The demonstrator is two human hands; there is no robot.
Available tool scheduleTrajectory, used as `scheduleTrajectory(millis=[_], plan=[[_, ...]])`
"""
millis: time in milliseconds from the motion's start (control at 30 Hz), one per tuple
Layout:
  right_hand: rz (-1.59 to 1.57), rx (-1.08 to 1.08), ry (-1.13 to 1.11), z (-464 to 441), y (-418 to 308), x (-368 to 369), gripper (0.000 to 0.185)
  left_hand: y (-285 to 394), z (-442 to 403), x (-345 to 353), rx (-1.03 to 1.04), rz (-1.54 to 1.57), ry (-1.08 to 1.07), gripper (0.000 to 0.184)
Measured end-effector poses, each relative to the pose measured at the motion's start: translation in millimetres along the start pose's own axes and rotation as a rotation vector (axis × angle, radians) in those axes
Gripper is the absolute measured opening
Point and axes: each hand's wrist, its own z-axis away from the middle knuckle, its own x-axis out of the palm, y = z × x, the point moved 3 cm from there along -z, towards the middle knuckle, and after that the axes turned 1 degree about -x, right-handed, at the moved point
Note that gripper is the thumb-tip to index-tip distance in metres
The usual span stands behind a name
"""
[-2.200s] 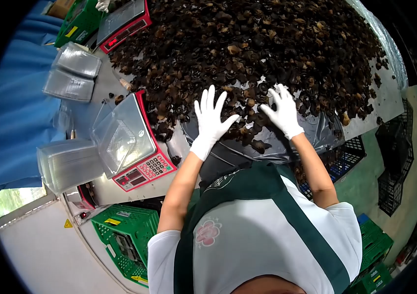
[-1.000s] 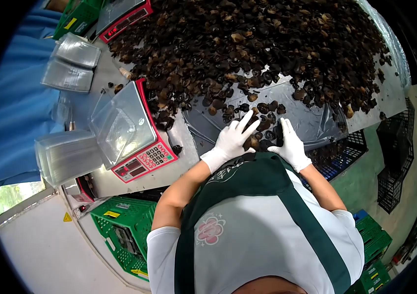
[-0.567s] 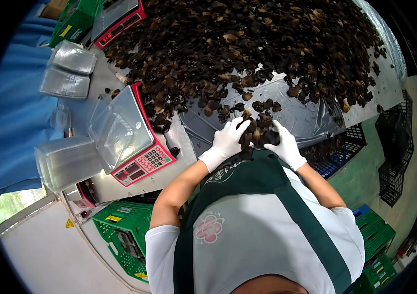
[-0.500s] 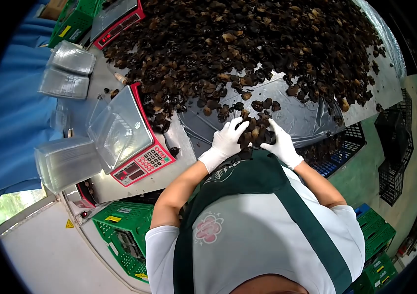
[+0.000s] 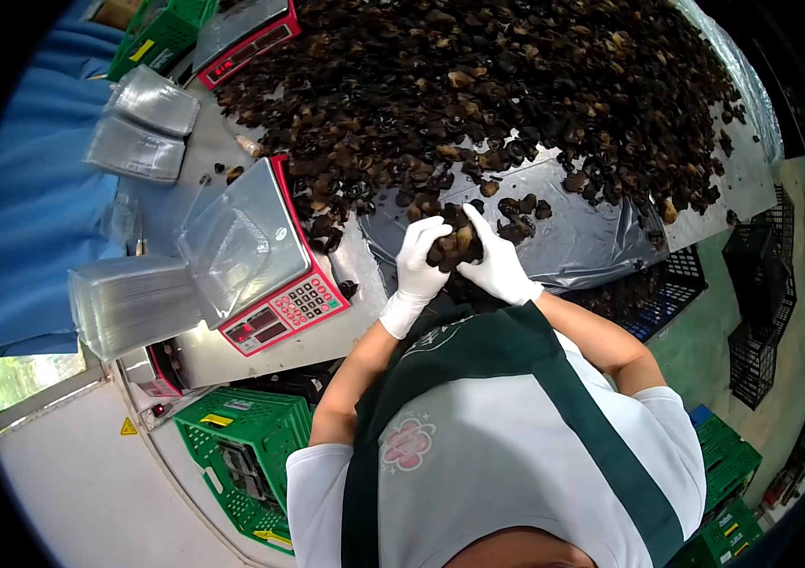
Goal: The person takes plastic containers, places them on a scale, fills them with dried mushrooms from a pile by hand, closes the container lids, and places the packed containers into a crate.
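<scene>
White gloves cover both hands at the table's near edge. Between them a clump of dark brown, curled fungus-like pieces (image 5: 456, 239) is cupped. My left hand (image 5: 420, 265) curls round the clump's left side, and my right hand (image 5: 499, 267) presses on its right side. Just beyond lies a large heap of the same pieces (image 5: 516, 85), spread over the table. Dark plastic sheeting (image 5: 582, 237) shows under and right of the hands. A few loose pieces (image 5: 522, 218) lie on it, beyond my right hand.
A red scale (image 5: 298, 303) carries a clear tray (image 5: 232, 256) at the left. Stacked clear trays (image 5: 133, 303) stand beside it, more (image 5: 147, 123) farther back. A second red scale (image 5: 246, 47) is at the back left. Green crates (image 5: 241, 454) and a black crate (image 5: 677, 289) sit below.
Both hands have come closer together and shifted left, the right hand most. The pieces between them are gathered into a tighter clump, away from the apron.
</scene>
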Motion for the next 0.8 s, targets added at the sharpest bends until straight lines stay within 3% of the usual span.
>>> scheduleTrajectory(millis=[67,100,167,267,300,333,400,500,567,633,667,700,767,800], plan=[[-0.036,0.001,-0.005,-8,-17,10,0.086,-5,0,-17,0.04,-0.017,0.041,0.045],[-0.028,-0.178,0.085,-14,-21,20,0.082,-7,-3,-28,0.051,-0.02,0.069,0.046],[-0.059,-0.044,-0.046,-27,-38,35,0.078,-12,-8,-54,0.085,-0.104,0.096,0.047],[-0.09,-0.398,0.025,-53,-77,65,0.072,-17,-21,-107,0.099,-0.163,0.156,0.045],[-0.131,-0.374,-0.048,-63,-93,77,0.07,-19,-26,-129,0.11,-0.21,0.189,0.044],[-0.085,-0.491,-0.016,-72,-109,90,0.068,-19,-31,-153,0.114,-0.252,0.208,0.044],[-0.219,-0.423,-0.164,-82,-156,109,0.067,-19,-38,-202,0.123,-0.317,0.257,0.046],[-0.18,-0.592,-0.148,-104,-191,166,0.068,-41,-32,-267,0.035,-0.309,0.362,0.051],[-0.132,-0.512,-0.261,-116,-204,203,0.068,-75,-19,-299,-0.045,-0.272,0.362,0.055],[0.075,-0.413,-0.344,-120,-208,223,0.067,-83,-16,-311,-0.099,-0.363,0.236,0.055],[0.233,-0.479,-0.325,-124,-202,241,0.066,-90,-15,-313,-0.213,-0.434,0.093,0.057],[0.256,-0.498,-0.367,-126,-203,241,0.058,-94,-14,-315,-0.211,-0.431,0.091,0.057],[0.187,-0.547,-0.365,-126,-198,235,0.051,-109,-4,-313,-0.414,-0.575,-0.135,0.062],[0.184,-0.503,-0.428,-123,-210,208,0.045,-104,-6,-315,-0.366,-0.651,-0.183,0.066]])
